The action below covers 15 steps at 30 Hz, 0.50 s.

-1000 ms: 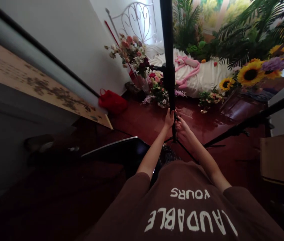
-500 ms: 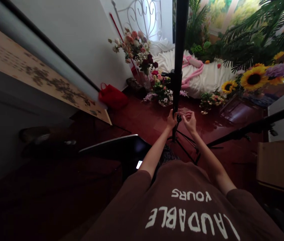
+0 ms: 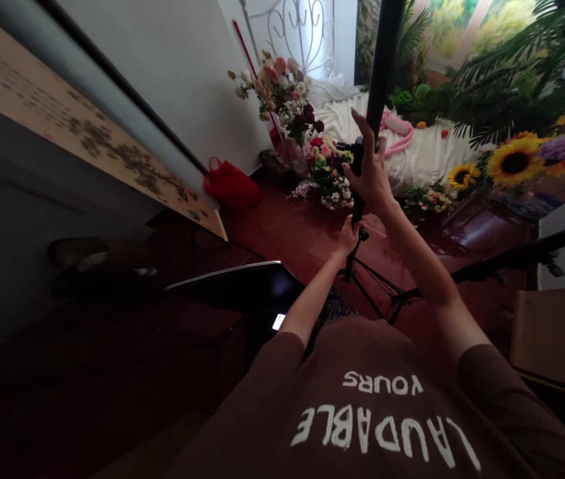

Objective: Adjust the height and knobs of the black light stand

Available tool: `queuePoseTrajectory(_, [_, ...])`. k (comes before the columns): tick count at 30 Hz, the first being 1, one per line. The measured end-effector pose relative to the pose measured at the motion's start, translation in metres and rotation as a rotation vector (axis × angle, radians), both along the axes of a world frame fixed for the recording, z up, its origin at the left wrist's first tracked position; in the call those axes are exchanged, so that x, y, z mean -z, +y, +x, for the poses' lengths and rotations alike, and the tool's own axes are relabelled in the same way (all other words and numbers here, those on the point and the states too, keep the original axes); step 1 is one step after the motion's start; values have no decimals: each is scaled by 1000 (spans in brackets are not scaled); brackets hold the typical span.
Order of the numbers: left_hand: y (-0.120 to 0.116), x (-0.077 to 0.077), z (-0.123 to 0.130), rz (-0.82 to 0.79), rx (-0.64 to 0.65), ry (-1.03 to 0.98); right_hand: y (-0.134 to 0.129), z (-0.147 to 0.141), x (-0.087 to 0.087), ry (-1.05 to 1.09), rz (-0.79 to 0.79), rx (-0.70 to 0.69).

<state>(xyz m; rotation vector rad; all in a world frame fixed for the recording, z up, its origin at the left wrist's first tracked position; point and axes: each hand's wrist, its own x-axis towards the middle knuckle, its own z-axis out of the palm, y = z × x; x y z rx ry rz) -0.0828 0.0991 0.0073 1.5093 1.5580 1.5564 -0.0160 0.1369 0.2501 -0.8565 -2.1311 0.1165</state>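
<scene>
A black light stand (image 3: 385,60) rises in front of me, its pole leaning slightly to the right and its legs spread on the floor. My left hand (image 3: 348,235) is wrapped round the lower part of the pole, beside a small black knob (image 3: 363,234). Higher up, my right hand (image 3: 373,169) is at the pole by a black clamp collar (image 3: 357,148). Its fingers are spread apart, not closed round the pole; whether they touch it I cannot tell.
Bouquets (image 3: 282,93) and sunflowers (image 3: 514,161) stand ahead, near a white draped cloth (image 3: 432,150). A red bag (image 3: 232,186) lies by the left wall. Another black pole (image 3: 516,251) slants across the right, above a cardboard box (image 3: 556,339). A dark screen-like panel (image 3: 242,286) is at my left.
My right hand has risen from the lower knob to the collar and opened its fingers. The left hand keeps its hold. The pole's top appears further right as the view shifts.
</scene>
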Motion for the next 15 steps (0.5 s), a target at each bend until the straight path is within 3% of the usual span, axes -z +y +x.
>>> queuePoseTrajectory(7, [1, 1, -4, 53, 90, 14, -6, -1, 22, 29, -56, 75])
queuePoseTrajectory(15, [5, 8, -4, -23, 101, 17, -19, 1, 84, 187, -226, 51])
